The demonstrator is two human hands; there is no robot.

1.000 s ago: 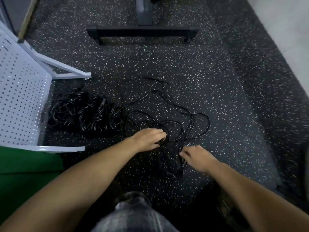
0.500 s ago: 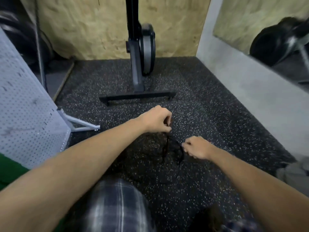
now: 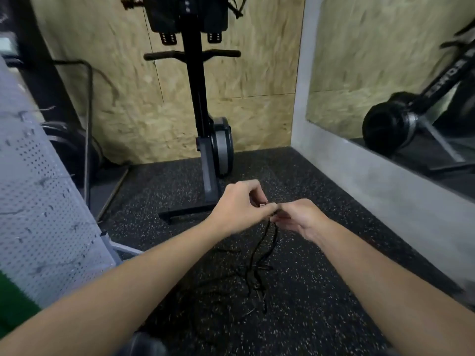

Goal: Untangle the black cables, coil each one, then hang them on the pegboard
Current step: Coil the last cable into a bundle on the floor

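My left hand (image 3: pixel 240 205) and my right hand (image 3: pixel 299 217) meet in front of me, raised above the floor. Both pinch the end of a thin black cable (image 3: pixel 259 253), and a small plug tip shows between the fingertips. From the hands the cable hangs down in two strands and spreads into loose tangled loops on the speckled black floor. The white pegboard (image 3: pixel 38 214) stands at the left, leaning, with small hooks on it. The bundled pile of other cables is out of view.
A black exercise machine (image 3: pixel 205 140) on a crossbar foot stands straight ahead against a chipboard wall. A grey ledge (image 3: pixel 372 188) with a mirror above it runs along the right. Green fabric (image 3: pixel 12 304) shows at the lower left.
Both hands rose from the floor with the cable and came together. The view tilted up from the cable piles to the wall and machine.
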